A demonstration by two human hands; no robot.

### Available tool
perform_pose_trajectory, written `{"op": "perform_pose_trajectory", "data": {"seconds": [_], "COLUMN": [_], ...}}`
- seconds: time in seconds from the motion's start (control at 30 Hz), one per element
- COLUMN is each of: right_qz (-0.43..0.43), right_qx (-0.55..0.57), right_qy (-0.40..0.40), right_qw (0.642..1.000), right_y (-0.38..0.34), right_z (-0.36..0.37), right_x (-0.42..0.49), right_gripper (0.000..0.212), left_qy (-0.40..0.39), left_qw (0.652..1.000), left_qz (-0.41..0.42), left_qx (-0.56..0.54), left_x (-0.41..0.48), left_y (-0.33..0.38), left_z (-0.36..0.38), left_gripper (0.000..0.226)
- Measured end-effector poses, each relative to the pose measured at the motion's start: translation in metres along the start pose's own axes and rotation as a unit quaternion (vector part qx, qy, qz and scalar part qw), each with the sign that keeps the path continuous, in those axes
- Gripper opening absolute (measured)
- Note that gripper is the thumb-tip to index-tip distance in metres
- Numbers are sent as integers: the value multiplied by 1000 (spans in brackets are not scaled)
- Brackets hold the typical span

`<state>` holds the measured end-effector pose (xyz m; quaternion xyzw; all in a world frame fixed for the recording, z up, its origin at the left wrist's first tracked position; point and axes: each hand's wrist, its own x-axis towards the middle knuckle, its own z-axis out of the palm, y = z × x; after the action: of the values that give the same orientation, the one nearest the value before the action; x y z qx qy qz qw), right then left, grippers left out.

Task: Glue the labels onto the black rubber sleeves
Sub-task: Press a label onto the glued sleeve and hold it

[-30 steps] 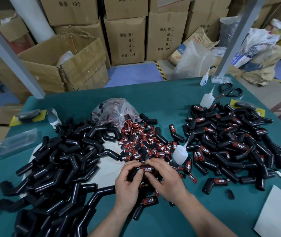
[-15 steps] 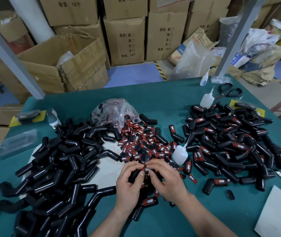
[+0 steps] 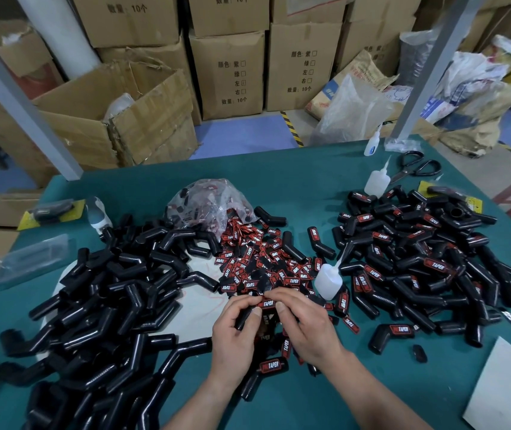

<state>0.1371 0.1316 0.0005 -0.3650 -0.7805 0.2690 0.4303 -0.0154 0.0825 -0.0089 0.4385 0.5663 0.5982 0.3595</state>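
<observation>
Green surface [image 3: 294, 181] spreads in front of you. On your left sits the big pile of plain sleeves [image 3: 108, 290], all black. On your right is the pile of labelled sleeves [image 3: 418, 259]. Between them, loose labels [image 3: 263, 256] spill from a clear bag [image 3: 207, 203]. Your left hand [image 3: 235, 333] and right hand [image 3: 307, 324] meet at the heap's near edge. The glue bottle [image 3: 327, 280] leans just beyond your right hand. Left fingers are curled round one sleeve [image 3: 243, 318]; right fingers pinch the label [image 3: 267, 304] against its upper end.
</observation>
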Motion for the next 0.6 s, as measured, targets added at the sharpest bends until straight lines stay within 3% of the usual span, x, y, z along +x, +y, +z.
{"op": "perform_pose_trajectory", "data": {"seconds": [0.23,0.6], "right_qz": [-10,-18], "right_qx": [-9,-23], "right_qy": [11,23], "right_qw": [1000,999], "right_y": [-2,3], "right_z": [0,5], "right_x": [1,0], "right_gripper": [25,23], "left_qy": [-5,2], "left_qw": [1000,1000], "left_qz": [-4,1], "left_qx": [-1,12], "left_x": [0,-1], "left_y": [1,1], "left_z": [-1,0], "left_gripper": [26,20]}}
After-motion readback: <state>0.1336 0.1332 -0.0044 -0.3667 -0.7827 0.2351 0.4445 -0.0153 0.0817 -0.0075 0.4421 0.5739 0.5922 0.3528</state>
